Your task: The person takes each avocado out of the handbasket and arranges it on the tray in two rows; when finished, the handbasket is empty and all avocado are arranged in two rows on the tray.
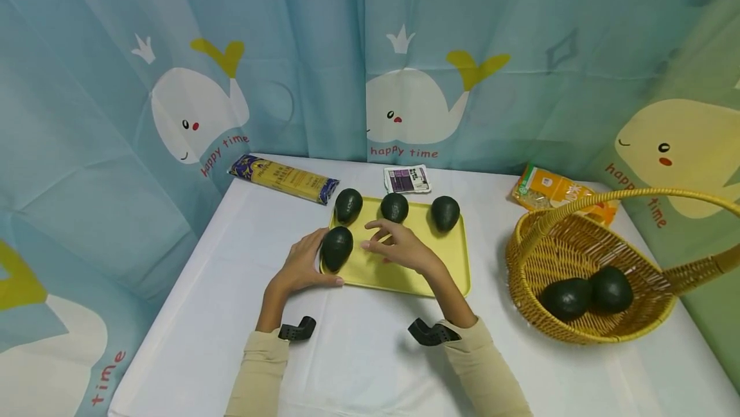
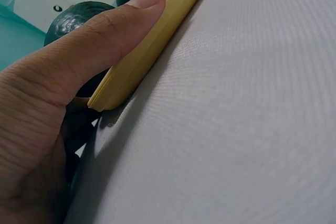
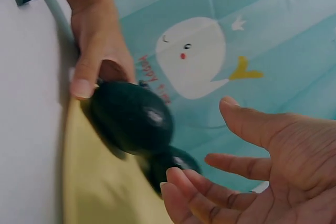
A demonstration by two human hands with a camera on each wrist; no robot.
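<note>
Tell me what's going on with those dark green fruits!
A person's left hand grips a corner of the yellow tray, right beside one avocado. The right hand hovers over the tray, holding nothing. Three other avocados sit along the tray's far side; two more lie in the wicker basket.

Glossy avocados; tray (smooth, seemingly plastic).
</note>
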